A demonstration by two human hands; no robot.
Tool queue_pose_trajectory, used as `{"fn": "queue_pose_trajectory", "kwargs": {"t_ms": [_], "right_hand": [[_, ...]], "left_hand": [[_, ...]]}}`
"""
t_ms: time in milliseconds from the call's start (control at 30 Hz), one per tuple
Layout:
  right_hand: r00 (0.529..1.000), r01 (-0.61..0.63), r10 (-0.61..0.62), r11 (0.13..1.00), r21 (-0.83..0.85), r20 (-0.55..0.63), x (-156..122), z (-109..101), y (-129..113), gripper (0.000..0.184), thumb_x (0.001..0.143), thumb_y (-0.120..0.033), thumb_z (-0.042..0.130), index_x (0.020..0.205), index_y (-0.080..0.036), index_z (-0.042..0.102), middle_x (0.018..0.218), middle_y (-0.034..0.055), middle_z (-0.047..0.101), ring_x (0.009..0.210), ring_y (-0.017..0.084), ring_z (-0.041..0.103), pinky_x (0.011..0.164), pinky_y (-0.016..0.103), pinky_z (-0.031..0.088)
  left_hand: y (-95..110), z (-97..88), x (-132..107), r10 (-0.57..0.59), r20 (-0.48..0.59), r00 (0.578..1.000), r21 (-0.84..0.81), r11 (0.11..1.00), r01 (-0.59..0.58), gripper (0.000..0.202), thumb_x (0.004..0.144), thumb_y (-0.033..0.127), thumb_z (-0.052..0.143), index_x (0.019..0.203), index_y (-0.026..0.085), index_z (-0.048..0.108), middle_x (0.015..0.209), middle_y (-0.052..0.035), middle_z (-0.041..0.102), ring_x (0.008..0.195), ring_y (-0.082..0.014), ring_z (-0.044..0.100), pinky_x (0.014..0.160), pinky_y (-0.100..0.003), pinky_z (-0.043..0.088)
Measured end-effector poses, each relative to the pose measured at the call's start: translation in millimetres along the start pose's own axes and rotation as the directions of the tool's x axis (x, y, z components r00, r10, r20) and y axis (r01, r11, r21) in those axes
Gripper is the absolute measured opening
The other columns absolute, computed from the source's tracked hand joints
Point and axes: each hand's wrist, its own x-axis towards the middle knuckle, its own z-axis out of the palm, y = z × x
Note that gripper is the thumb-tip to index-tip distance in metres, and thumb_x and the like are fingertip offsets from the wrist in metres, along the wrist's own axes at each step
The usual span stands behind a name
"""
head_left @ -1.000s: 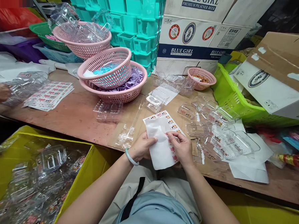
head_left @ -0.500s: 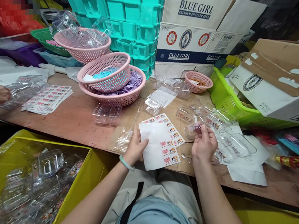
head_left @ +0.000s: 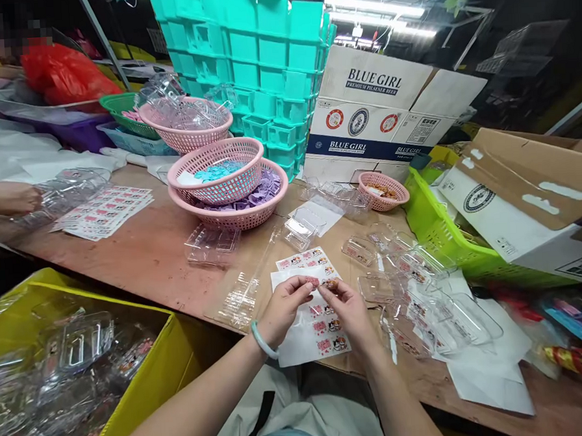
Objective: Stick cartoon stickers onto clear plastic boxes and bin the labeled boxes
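Over the sticker sheets, my left hand (head_left: 284,306) and my right hand (head_left: 347,309) meet, fingertips pinching one clear sticker (head_left: 312,281) with pink lettering and a cat print by its two ends. Below them lies a white-backed sticker sheet (head_left: 297,338), whose remaining stickers run down its right side. Another sticker sheet (head_left: 300,259) pokes out behind it. To the right of my right hand, several clear plastic cases (head_left: 375,286) lie on the cardboard, some bearing the same cat print.
Pink baskets (head_left: 230,216) of purple and blue pieces stand behind, near turquoise crates (head_left: 244,71). A yellow bin (head_left: 172,322) of clear cases sits at lower left. At the far left, another person's hand (head_left: 14,198) touches clear cases. A lime basket (head_left: 431,227) stands right.
My right hand has moved left from the clear cases to the sheet. My left hand has let go of the sheet's edge, and both hands now pinch the sticker. The view has tilted up.
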Motion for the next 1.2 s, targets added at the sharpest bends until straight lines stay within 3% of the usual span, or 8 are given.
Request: {"fn": "queue_pose_trajectory", "kwargs": {"t_ms": [67, 200, 367, 467, 567, 800, 1067, 1200], "right_hand": [[0.998, -0.061, 0.060, 0.996, 0.068, 0.020, 28, -7, 3, 0.028, 0.081, -0.046, 0.063, 0.081, -0.019, 0.070, 0.082, 0.0064, 0.071, 0.073, 0.024, 0.066, 0.066, 0.038, 0.055], [0.968, 0.061, -0.062, 0.998, -0.011, -0.242, 110, -3, 10, 0.035, 0.078, -0.043, 0.063, 0.104, -0.020, 0.062, 0.105, 0.0085, 0.067, 0.098, 0.023, 0.062, 0.087, 0.037, 0.049], [0.985, -0.026, -0.025, 0.957, -0.288, -0.170, 208, 21, 19, 0.076, 0.056, -0.023, 0.073, 0.127, -0.018, 0.049, 0.078, 0.0007, 0.067, 0.072, 0.020, 0.060, 0.077, 0.035, 0.046], [0.987, -0.011, -0.037, 0.955, -0.295, -0.157, 229, 28, 21, 0.073, 0.054, -0.012, 0.065, 0.126, -0.014, 0.050, 0.058, -0.0075, 0.057, 0.055, 0.016, 0.052, 0.069, 0.032, 0.044], [0.966, 0.049, -0.123, 0.951, -0.306, -0.227, 222, 27, 21, 0.068, 0.062, -0.014, 0.056, 0.130, -0.014, 0.045, 0.065, -0.0053, 0.058, 0.059, 0.016, 0.052, 0.070, 0.031, 0.043], [0.901, 0.116, -0.119, 0.993, -0.033, -0.416, 156, 41, 23, 0.055, 0.072, -0.026, 0.056, 0.123, -0.018, 0.037, 0.075, -0.0042, 0.058, 0.061, 0.011, 0.056, 0.065, 0.024, 0.047], [0.901, -0.002, 0.108, 0.969, 0.245, -0.421, 134, 44, 44, 0.049, 0.062, -0.026, 0.063, 0.103, -0.021, 0.037, 0.067, -0.0088, 0.056, 0.057, 0.010, 0.055, 0.061, 0.023, 0.048], [0.894, -0.004, 0.152, 0.943, 0.331, -0.422, 127, 47, 41, 0.046, 0.065, -0.031, 0.066, 0.098, -0.023, 0.035, 0.070, -0.0077, 0.058, 0.060, 0.010, 0.058, 0.065, 0.026, 0.051]], "left_hand": [[-4, -6.0, 8, 0.040, -0.048, 0.998, 0.075, 0.997, -0.036, 0.035, 0.076, 0.040, 0.072, 0.102, 0.017, 0.068, 0.112, -0.0090, 0.064, 0.101, -0.0202, 0.058, 0.090, -0.033, 0.045], [-12, -11.7, 32, 0.206, -0.123, 0.971, 0.269, 0.948, -0.167, 0.039, 0.081, 0.037, 0.064, 0.116, 0.020, 0.061, 0.124, -0.0105, 0.058, 0.109, -0.0221, 0.055, 0.093, -0.037, 0.045], [6, -5.9, 65, 0.569, -0.116, 0.814, 0.581, 0.704, -0.409, 0.031, 0.078, 0.026, 0.067, 0.108, 0.021, 0.065, 0.128, -0.0105, 0.055, 0.124, -0.0247, 0.047, 0.109, -0.041, 0.032], [16, -1.0, 75, 0.422, -0.109, 0.900, 0.435, 0.834, -0.339, 0.022, 0.080, 0.035, 0.067, 0.093, 0.017, 0.067, 0.102, -0.0098, 0.064, 0.098, -0.0224, 0.059, 0.093, -0.037, 0.045], [14, 4.0, 79, 0.094, -0.084, 0.992, 0.073, 0.993, -0.088, 0.033, 0.075, 0.045, 0.072, 0.086, 0.014, 0.066, 0.090, -0.0087, 0.066, 0.081, -0.0175, 0.061, 0.082, -0.033, 0.048], [10, 20.7, 98, -0.274, -0.117, 0.955, -0.474, 0.860, 0.189, 0.057, 0.077, 0.055, 0.069, 0.119, 0.021, 0.049, 0.107, -0.0115, 0.060, 0.086, -0.0182, 0.064, 0.076, -0.033, 0.055], [21, -16.7, 121, -0.341, -0.286, 0.896, -0.481, 0.859, 0.173, 0.044, 0.084, 0.045, 0.065, 0.112, 0.014, 0.052, 0.086, -0.0072, 0.060, 0.078, -0.0161, 0.063, 0.074, -0.029, 0.056], [25, -6.3, 98, -0.321, -0.124, 0.939, -0.509, 0.833, 0.218, 0.066, 0.079, 0.057, 0.066, 0.124, 0.012, 0.046, 0.103, -0.0140, 0.063, 0.094, -0.0220, 0.065, 0.077, -0.032, 0.056]]}}
